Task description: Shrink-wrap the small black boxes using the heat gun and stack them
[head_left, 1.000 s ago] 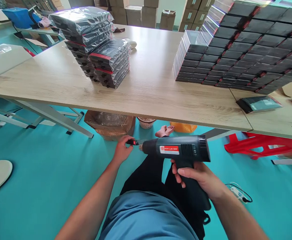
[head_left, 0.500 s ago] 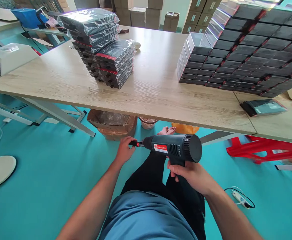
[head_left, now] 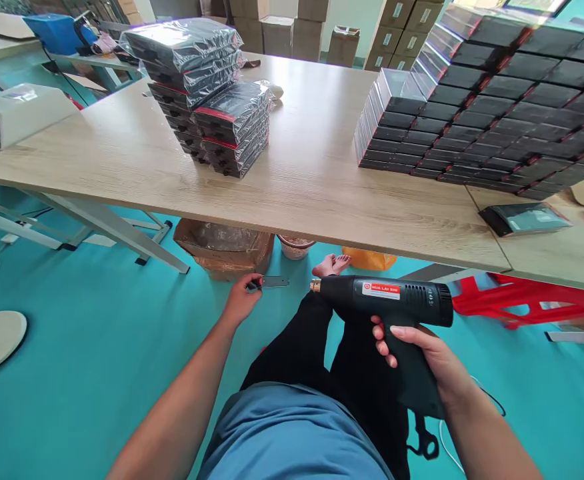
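Observation:
My right hand (head_left: 417, 360) grips a dark heat gun (head_left: 392, 300) by its handle, a red-and-white label on its barrel. The metal nozzle points left. My left hand (head_left: 245, 300) is closed on one end of a small flat package (head_left: 275, 281), black and red by the fingers and grey along the rest. Only part of the package shows, so its exact kind is unclear. A gap separates the nozzle from the package. Both hands are below the front edge of the wooden table (head_left: 292, 193).
Film-wrapped black boxes (head_left: 232, 127) are stacked on the table's left. A large stack of black boxes (head_left: 472, 127) stands at right, with one box (head_left: 525, 219) lying apart before it. Beneath are a carton (head_left: 227, 257), a small bin (head_left: 296, 248) and a red stool (head_left: 527, 300).
The heat gun has moved right, away from my left hand, and turned so its side shows more. The package has turned, showing its long grey part.

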Available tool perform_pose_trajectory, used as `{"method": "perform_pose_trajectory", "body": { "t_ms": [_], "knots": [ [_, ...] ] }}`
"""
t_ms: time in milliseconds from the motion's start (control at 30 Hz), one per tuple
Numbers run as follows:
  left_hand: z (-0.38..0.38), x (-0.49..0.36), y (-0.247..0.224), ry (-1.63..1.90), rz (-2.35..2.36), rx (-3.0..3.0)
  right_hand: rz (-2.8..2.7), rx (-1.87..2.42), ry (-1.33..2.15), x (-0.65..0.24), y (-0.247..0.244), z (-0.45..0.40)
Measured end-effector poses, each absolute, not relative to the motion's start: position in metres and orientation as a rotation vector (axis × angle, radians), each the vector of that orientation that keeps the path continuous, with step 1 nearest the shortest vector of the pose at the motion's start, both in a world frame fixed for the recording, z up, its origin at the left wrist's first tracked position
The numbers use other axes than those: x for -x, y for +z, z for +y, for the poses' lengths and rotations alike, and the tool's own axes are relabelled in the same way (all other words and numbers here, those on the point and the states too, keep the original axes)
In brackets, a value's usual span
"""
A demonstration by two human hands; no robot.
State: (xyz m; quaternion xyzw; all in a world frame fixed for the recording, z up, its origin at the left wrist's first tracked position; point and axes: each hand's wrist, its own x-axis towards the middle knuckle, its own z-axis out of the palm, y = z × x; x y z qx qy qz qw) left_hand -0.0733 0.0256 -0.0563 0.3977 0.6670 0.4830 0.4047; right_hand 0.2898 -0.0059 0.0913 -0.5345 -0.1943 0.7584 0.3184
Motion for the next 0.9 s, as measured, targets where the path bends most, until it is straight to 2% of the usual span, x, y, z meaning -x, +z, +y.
{"method": "perform_pose_trajectory", "body": {
  "t_ms": [133,600,733,900],
  "knots": [
    [0.028,0.070,-0.055,1.224,1.669,-0.992,-0.388,1.348,2.028,-0.296,0.083,-0.008],
    [0.025,0.069,-0.049,1.156,1.704,-1.170,-0.468,1.374,2.010,-0.296,0.081,0.001],
    [0.026,0.067,-0.053,1.179,1.657,-1.261,-0.672,1.422,1.987,-0.288,0.084,0.000],
    [0.028,0.063,-0.052,1.142,1.700,-1.355,-1.017,1.265,2.055,-0.254,0.093,-0.001]
  ]
}}
